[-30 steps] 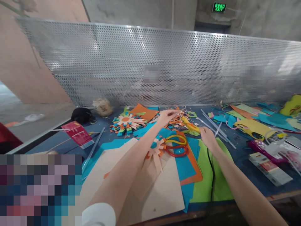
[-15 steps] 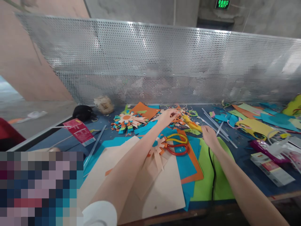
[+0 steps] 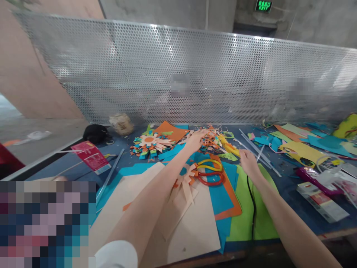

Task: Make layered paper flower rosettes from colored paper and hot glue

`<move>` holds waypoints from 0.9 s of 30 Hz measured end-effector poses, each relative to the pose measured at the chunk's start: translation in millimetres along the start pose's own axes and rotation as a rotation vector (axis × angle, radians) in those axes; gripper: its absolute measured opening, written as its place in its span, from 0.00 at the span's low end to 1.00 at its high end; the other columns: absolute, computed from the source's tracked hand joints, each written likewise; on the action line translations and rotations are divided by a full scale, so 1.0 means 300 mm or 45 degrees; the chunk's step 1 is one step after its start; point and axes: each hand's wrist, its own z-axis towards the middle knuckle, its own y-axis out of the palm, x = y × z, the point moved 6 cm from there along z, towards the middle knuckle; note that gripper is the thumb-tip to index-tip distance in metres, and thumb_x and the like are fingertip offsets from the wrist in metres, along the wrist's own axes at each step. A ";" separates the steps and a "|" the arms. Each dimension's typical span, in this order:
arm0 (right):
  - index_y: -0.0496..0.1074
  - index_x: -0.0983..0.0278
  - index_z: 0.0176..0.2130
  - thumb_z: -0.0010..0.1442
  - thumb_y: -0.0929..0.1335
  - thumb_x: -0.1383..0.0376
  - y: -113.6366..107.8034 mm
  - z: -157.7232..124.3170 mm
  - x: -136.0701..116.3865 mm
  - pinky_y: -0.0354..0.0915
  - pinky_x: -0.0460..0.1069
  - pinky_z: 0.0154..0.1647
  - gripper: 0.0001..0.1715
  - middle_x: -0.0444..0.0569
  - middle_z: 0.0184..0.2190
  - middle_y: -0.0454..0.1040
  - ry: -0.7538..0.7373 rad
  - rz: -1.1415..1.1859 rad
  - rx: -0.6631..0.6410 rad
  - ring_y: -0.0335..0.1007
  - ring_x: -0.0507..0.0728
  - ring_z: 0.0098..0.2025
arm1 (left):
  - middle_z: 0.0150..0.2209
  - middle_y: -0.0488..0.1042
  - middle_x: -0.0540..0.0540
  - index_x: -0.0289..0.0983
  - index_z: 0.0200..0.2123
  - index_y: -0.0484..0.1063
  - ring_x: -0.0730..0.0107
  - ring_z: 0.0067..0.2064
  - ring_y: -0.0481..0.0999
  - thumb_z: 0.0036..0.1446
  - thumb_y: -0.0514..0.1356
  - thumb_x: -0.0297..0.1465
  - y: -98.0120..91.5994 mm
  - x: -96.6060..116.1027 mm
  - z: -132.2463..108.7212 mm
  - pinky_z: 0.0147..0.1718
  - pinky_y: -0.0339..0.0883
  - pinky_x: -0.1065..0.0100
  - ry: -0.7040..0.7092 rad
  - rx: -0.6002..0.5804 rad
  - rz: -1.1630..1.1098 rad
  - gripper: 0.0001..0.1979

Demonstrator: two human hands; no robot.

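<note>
My left hand (image 3: 196, 137) reaches far over the table and lies on a heap of small orange and white paper scraps (image 3: 213, 139), fingers stretched forward. My right hand (image 3: 248, 160) is curled at the rear end of a yellow glue gun (image 3: 228, 146); its black cord (image 3: 252, 203) runs from under the hand toward me. Red and yellow scissors handles (image 3: 209, 172) lie between my forearms on blue paper. A small peach paper flower (image 3: 186, 180) lies beside my left forearm.
Peach, blue, orange and green sheets (image 3: 245, 216) cover the near table. A layered paper flower (image 3: 150, 143) lies at the back left. Clear glue sticks (image 3: 258, 150), a red packet (image 3: 90, 156) and a perforated metal screen (image 3: 178, 70) surround the work area. More coloured paper lies right.
My left hand has gone from a raised pinch to lying lower on the scrap heap. My right hand has barely moved. The view shifted slightly.
</note>
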 end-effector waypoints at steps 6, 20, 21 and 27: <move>0.65 0.65 0.31 0.59 0.52 0.57 -0.012 -0.013 -0.025 0.58 0.49 0.30 0.21 0.50 0.26 0.69 -0.073 -0.144 0.021 0.65 0.57 0.29 | 0.37 0.76 0.43 0.36 0.40 0.73 0.59 0.42 0.72 0.54 0.53 0.29 -0.130 0.055 0.024 0.46 0.59 0.62 -0.113 0.121 -0.015 0.13; 0.67 0.75 0.41 0.59 0.57 0.64 0.006 -0.125 -0.090 0.60 0.59 0.36 0.18 0.68 0.37 0.66 -0.065 -0.760 -0.018 0.65 0.69 0.41 | 0.27 0.75 0.43 0.37 0.27 0.72 0.60 0.30 0.74 0.40 0.61 0.41 -0.337 0.008 -0.302 0.27 0.61 0.70 -0.401 -0.392 0.303 0.14; 0.68 0.76 0.40 0.59 0.58 0.64 0.004 -0.137 -0.091 0.60 0.60 0.36 0.18 0.68 0.37 0.66 -0.043 -0.859 -0.035 0.65 0.70 0.41 | 0.29 0.75 0.42 0.36 0.28 0.72 0.58 0.32 0.74 0.41 0.60 0.42 -0.357 -0.010 -0.334 0.28 0.61 0.69 -0.429 -0.431 0.326 0.15; 0.66 0.72 0.47 0.58 0.59 0.60 -0.008 -0.173 -0.187 0.55 0.61 0.40 0.23 0.65 0.42 0.65 -0.207 -1.146 0.011 0.62 0.71 0.45 | 0.32 0.75 0.43 0.36 0.28 0.71 0.59 0.32 0.73 0.29 0.65 0.40 -0.420 -0.042 -0.483 0.26 0.60 0.70 -0.504 -0.817 0.396 0.19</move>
